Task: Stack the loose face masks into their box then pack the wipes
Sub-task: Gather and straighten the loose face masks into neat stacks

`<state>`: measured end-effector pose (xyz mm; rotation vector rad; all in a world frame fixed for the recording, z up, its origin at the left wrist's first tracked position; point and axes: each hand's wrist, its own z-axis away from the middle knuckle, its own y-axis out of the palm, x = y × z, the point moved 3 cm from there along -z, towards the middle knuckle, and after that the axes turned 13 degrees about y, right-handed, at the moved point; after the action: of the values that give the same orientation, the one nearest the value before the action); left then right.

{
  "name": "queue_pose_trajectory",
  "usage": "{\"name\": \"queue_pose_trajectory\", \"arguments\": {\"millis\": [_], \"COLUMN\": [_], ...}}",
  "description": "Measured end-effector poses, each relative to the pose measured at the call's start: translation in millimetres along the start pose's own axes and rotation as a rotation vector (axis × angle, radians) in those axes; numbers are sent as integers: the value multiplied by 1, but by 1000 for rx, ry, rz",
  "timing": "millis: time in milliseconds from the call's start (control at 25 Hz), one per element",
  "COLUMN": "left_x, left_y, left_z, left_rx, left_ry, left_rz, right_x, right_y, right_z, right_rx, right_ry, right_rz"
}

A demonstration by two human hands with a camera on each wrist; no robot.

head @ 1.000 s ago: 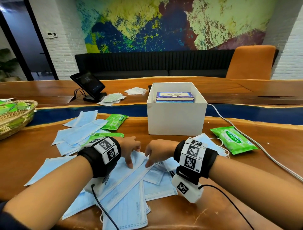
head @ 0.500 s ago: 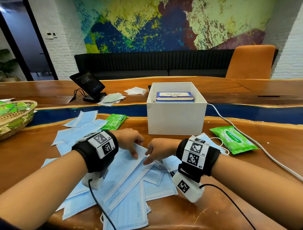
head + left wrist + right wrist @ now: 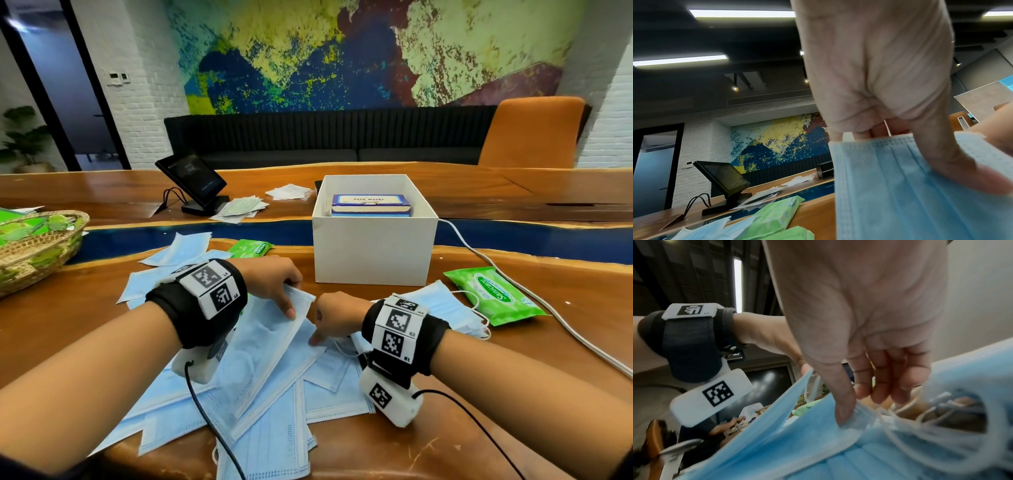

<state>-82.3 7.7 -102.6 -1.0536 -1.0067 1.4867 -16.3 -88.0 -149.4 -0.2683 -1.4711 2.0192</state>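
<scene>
1. Everything is carried by a glossy wooden table point(image 3: 513, 308) crossed by a blue resin strip point(image 3: 531, 240).
2. Blue face masks point(image 3: 267, 394) are scattered near the front edge.
3. A white box point(image 3: 373, 253) is set behind them.
4. Green wipes packs point(image 3: 493, 296) point(image 3: 250, 247) are laid at either side.
5. A wicker basket point(image 3: 37, 253), tablet stand point(image 3: 195, 185), papers point(image 3: 239, 209) and white cable point(image 3: 548, 308) are also seen.

White brick walls point(image 3: 137, 113), splashy blue-yellow mural point(image 3: 342, 54), black bench sofa point(image 3: 325, 137), orange chair point(image 3: 531, 133), dark glass door point(image 3: 68, 96) (potted plant point(image 3: 24, 137) beside), ceiling strip lights point(image 3: 742, 13).
</scene>
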Motion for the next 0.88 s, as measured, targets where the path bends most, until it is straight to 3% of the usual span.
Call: {"name": "queue_pose_trajectory", "arguments": {"millis": [120,240,400,720,880], "left_x": [-2,-5,-6,4,4], "left_y": [-5,-8,-19,-60,-74], "left_z": [0,-2,-2,10,13], "left_rx": [2,-17,-106,-499,-684], "left_ry": [20,55,36,63,47], "left_rz": [-34,-28,-14,219,225], "right_x": [1,-2,-7,-23,-29], "right_y": [-12,-32,-43,-55,-56], "right_z": [0,8,16,15,18], "right_rx": [-38,-76,-71,-234,-277], "right_ry": [-30,-67,-67,-79,-144], "right_rz": [-189,-566,-874,-1280,-1256]}}
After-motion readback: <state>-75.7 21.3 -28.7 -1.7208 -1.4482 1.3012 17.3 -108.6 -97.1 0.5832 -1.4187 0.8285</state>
